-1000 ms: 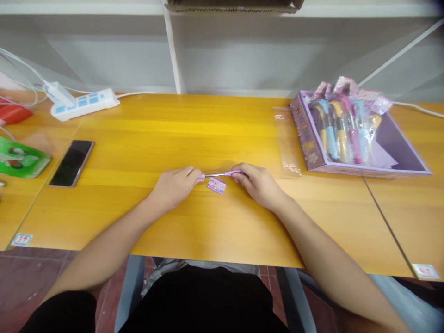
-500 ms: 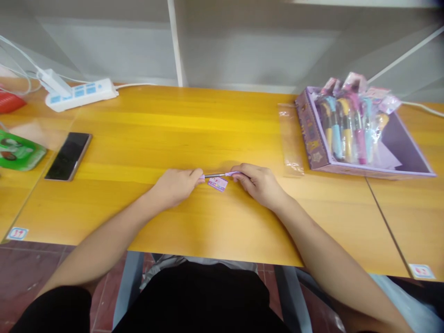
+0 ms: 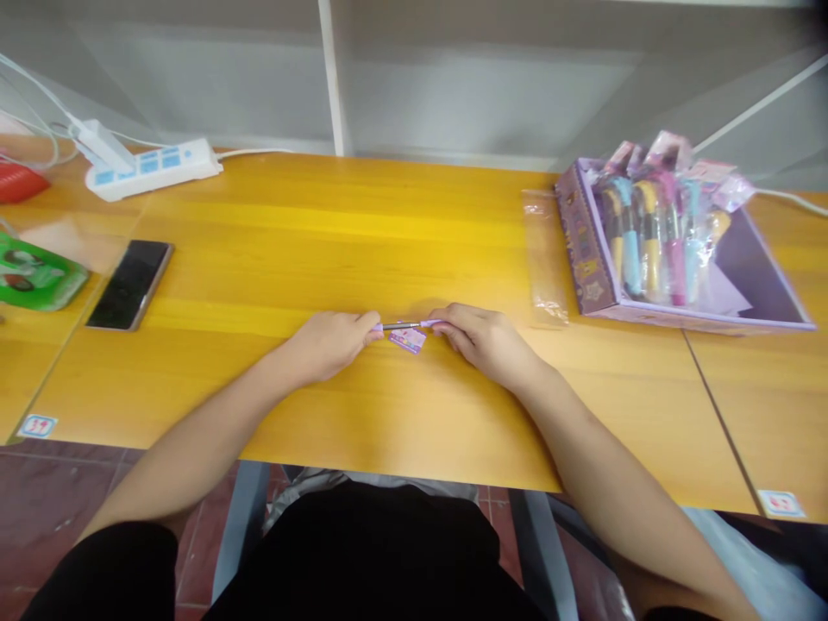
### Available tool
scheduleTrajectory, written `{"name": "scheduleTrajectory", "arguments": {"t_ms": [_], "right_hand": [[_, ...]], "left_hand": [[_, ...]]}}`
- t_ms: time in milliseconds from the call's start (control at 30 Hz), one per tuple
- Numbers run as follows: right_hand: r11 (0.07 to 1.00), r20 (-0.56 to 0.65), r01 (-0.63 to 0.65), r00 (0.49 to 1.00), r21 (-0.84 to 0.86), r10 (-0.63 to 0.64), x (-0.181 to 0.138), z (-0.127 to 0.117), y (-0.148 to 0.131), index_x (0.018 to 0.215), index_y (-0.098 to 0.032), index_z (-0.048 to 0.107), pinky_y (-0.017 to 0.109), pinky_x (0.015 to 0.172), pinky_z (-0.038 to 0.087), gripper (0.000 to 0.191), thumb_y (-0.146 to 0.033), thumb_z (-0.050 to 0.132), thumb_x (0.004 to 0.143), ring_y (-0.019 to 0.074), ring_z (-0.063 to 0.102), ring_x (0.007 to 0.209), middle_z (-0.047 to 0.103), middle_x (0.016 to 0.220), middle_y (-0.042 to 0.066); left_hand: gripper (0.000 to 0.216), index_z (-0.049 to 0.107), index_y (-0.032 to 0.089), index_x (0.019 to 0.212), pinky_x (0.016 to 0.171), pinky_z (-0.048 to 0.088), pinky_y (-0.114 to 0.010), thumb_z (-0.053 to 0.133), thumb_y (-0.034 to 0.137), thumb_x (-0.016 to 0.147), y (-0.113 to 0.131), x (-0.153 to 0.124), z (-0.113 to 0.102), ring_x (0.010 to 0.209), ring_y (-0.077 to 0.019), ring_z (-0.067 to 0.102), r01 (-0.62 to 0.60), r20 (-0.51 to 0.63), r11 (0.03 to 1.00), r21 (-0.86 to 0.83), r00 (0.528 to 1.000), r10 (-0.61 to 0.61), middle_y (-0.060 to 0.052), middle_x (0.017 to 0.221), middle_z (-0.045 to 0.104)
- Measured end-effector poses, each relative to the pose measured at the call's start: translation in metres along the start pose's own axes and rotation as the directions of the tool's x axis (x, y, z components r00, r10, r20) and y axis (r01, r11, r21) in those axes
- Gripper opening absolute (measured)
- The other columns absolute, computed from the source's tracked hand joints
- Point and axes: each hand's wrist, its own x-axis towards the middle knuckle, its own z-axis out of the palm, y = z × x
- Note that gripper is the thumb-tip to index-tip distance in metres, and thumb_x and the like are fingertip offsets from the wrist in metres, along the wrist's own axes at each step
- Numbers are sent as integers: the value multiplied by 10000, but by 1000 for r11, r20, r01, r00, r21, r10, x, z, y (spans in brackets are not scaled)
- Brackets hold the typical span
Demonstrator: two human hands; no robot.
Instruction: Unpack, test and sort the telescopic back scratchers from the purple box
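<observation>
Both my hands rest on the yellow wooden table (image 3: 401,233) near its middle. My left hand (image 3: 329,342) pinches the left end of a thin purple pen (image 3: 406,325), and my right hand (image 3: 486,342) pinches its right end. Between them shows a short silver stretch of the pen. A small pink and purple tag (image 3: 407,339) hangs under it, just above the table. Fingers of both hands are closed round the pen's ends.
A purple box (image 3: 586,259) at the right holds several wrapped coloured pens (image 3: 653,233). An empty clear sleeve (image 3: 545,259) lies beside it. At the left are a black phone (image 3: 129,285), a white power strip (image 3: 152,168) and a green packet (image 3: 35,280).
The hands and pen have stayed almost still. The view has shifted slightly, and the tag now sits a bit closer under the pen.
</observation>
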Motion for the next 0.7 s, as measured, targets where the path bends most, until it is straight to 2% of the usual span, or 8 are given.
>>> {"name": "scheduleTrajectory", "arguments": {"t_ms": [100,200,300,367,533,700], "right_hand": [[997,12,49,999,-61,-49,2,-7,-3,1207,-211,746,360,902,611,258,-342,531,1150,217,768,981,801,1121,100],[972,24,72,997,-226,-68,5,-13,-9,1169,-203,756,356,854,584,260,-347,540,1147,227,762,951,807,1093,96],[886,-26,69,995,-459,-91,2,-18,-20,1084,-196,754,359,773,521,237,-321,560,1137,236,731,885,801,1010,85],[834,-77,55,990,-549,-116,-4,-22,-28,1060,-201,744,367,765,484,206,-274,565,1131,232,707,866,796,998,77],[784,-204,-34,972,-620,-119,-41,-31,-32,1104,-231,736,383,824,477,177,-191,564,1106,243,684,960,779,1107,84],[733,-358,-204,932,-649,-57,-103,-44,-4,1067,-221,777,372,760,491,144,-257,638,1072,242,664,870,731,978,89]], "left_hand": [[321,644,223,1185,648,416,-316,398,429,1168,4,-4,-5,747,-221,695,-39,-31,999,-10,999,39,-70,957,772],[309,646,230,1181,651,411,-311,407,426,1168,9,-8,-12,795,-227,710,-41,-70,998,57,997,45,-72,996,780],[291,644,223,1148,637,390,-313,423,412,1163,15,-17,-22,760,-229,694,-8,-67,991,134,998,17,-73,965,781],[283,639,223,1140,618,370,-320,425,405,1160,18,-27,-27,723,-230,679,17,-49,986,164,999,-9,-72,932,781],[267,645,221,1106,614,363,-325,428,370,1148,7,-58,-29,713,-239,675,45,-48,982,183,998,-37,-77,912,771],[261,652,225,1008,717,444,-325,463,360,1126,-29,-90,-13,863,-255,710,54,-116,987,151,993,-37,-88,967,770]]}}
